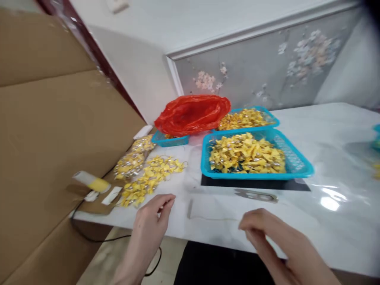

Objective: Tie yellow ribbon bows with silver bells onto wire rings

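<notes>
Pretty bright, even indoor light here, nothing dim. The glossy white table (341, 130) throws back a strong glare patch just right of the front blue basket (297, 168), with softer sheen streaks around it. That basket drops a dark, hard-edged shadow right below its front rim. Whole frame is smeared with motion blur, worst on the right hand (276, 237). Top right corner goes dark.

Home interior used for piecework: floral wall panel (267, 75), white marble-look table (341, 221), blue baskets (297, 166) of yellow folded pieces, cardboard sheets (44, 138)
</notes>
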The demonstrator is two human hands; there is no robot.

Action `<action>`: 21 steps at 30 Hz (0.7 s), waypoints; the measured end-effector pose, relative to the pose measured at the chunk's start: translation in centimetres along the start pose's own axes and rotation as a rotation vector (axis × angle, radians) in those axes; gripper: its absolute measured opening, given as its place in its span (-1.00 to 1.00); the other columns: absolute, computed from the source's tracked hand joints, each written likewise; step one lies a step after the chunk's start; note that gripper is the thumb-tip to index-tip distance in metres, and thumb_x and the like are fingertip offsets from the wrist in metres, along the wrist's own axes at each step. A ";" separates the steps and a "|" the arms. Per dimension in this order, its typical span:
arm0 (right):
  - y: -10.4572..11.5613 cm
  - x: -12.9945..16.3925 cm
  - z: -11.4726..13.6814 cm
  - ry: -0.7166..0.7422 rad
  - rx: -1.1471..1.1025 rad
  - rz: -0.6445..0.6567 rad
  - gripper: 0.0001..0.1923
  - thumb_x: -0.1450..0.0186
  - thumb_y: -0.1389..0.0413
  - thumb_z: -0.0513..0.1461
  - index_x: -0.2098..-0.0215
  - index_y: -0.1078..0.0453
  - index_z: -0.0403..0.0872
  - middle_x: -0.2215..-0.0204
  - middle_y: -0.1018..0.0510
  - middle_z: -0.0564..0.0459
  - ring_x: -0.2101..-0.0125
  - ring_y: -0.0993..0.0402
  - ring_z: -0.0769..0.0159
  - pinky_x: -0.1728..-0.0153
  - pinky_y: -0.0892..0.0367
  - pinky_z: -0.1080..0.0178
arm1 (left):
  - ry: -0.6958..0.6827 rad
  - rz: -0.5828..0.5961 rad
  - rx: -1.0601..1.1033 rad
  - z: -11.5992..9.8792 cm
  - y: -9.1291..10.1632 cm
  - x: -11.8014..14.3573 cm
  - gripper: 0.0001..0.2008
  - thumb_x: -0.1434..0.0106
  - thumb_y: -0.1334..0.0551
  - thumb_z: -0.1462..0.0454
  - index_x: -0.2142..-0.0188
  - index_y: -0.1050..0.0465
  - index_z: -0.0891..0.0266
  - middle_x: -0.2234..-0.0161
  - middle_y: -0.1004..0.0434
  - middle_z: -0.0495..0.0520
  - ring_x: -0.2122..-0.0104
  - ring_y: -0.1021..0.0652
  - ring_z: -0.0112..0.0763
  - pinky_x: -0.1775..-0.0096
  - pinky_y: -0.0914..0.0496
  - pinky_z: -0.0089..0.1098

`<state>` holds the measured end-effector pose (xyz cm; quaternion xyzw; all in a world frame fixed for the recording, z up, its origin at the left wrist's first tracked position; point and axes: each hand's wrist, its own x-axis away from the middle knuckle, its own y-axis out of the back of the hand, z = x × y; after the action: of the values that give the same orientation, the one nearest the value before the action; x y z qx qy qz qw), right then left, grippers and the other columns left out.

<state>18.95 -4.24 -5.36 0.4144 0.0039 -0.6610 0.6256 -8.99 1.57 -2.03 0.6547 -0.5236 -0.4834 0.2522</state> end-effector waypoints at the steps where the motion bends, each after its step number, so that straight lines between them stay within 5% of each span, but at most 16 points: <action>1: -1.3 -0.4 -0.2 0.069 0.016 0.031 -0.82 -0.45 0.05 -0.23 0.09 -0.38 0.01 0.24 -0.58 -0.02 0.30 -0.57 0.28 0.38 -0.47 0.36 | 0.061 -0.057 -0.034 1.1 0.6 0.5 -0.79 -0.28 -0.19 0.18 0.31 -0.60 0.17 0.32 -0.72 0.04 0.37 -0.66 -0.29 0.37 -0.53 -0.42; 7: -7.3 -0.7 -2.9 0.217 0.279 0.102 -0.77 -0.44 0.06 -0.20 0.06 -0.41 -0.02 0.20 -0.58 -0.04 0.24 -0.55 0.09 0.36 -0.41 0.11 | 0.437 -0.371 -0.283 10.2 6.1 2.8 -0.77 -0.38 -0.17 0.20 0.09 -0.50 0.27 0.16 -0.62 0.14 0.30 -0.60 -0.30 0.25 -0.53 -0.26; 12: -8.6 -0.1 -3.6 0.235 0.283 0.181 -0.65 -0.46 0.17 -0.26 0.36 -0.40 0.00 0.40 -0.52 0.03 0.39 -0.48 0.13 0.42 -0.32 0.12 | 0.470 -0.237 -0.363 16.9 7.7 1.6 -0.73 -0.36 -0.25 0.20 0.00 -0.45 0.26 0.03 -0.54 0.14 0.14 -0.59 -0.22 0.14 -0.52 -0.12; 16: -8.8 -0.2 -3.3 0.147 0.232 0.176 -0.71 -0.44 0.13 -0.24 0.37 -0.35 0.01 0.42 -0.48 0.04 0.40 -0.46 0.15 0.37 -0.34 0.12 | 0.371 -0.138 -0.398 19.1 6.5 0.3 -0.70 -0.36 -0.25 0.20 -0.04 -0.43 0.24 -0.03 -0.51 0.16 0.09 -0.58 -0.18 0.10 -0.51 -0.08; 21: -7.7 -0.5 -2.2 -0.117 0.016 0.156 -0.79 -0.47 0.11 -0.17 0.30 -0.28 0.01 0.46 -0.45 0.12 0.47 -0.44 0.31 0.43 -0.34 0.30 | 0.355 -0.191 -0.465 19.7 5.3 -0.2 -0.70 -0.36 -0.24 0.21 -0.05 -0.43 0.24 -0.03 -0.51 0.16 0.08 -0.57 -0.17 0.09 -0.51 -0.07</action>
<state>13.72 -0.99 -10.49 0.3789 -0.0704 -0.6334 0.6710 -29.02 3.48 -5.54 0.6999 -0.2826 -0.4900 0.4360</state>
